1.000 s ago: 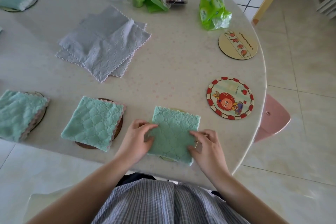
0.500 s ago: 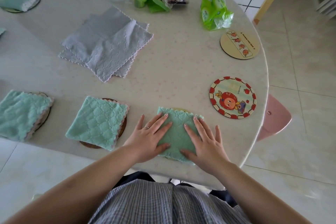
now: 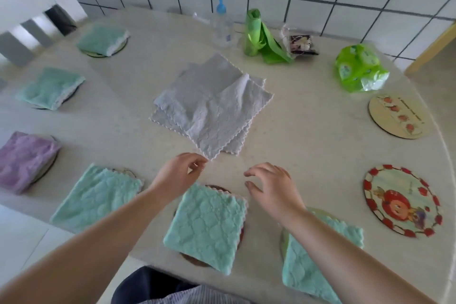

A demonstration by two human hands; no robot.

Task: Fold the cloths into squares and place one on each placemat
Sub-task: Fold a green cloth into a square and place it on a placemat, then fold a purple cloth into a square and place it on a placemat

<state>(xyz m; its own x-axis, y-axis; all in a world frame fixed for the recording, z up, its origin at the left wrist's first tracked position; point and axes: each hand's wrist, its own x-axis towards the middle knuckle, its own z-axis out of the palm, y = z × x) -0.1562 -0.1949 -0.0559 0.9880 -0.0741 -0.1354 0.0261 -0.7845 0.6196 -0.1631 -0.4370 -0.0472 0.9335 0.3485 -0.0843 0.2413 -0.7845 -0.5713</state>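
A pile of unfolded grey cloths (image 3: 212, 103) lies in the middle of the round table (image 3: 308, 145). My left hand (image 3: 179, 174) hovers at the pile's near corner, thumb and forefinger slightly apart beside it and holding nothing. My right hand (image 3: 274, 187) hangs open to its right, fingers spread. Folded green cloths (image 3: 204, 224) (image 3: 318, 256) (image 3: 96, 200) sit on mats along the near edge, and my right arm partly covers the right-hand one. A purple cloth (image 3: 24, 160) and two more green ones (image 3: 49, 87) (image 3: 103, 38) cover mats on the left. A cartoon placemat (image 3: 402, 200) and a beige placemat (image 3: 399, 116) on the right are bare.
At the back by the tiled wall stand a pump bottle (image 3: 220, 24), a green roll of bags (image 3: 256, 34), a small dark packet (image 3: 301, 43) and a green wrapped pack (image 3: 360, 66). A white chair back (image 3: 24, 20) is at the far left.
Both hands have lifted off the folded green cloth on the near mat and reached forward to the grey pile. The view has tilted up, showing more of the table.
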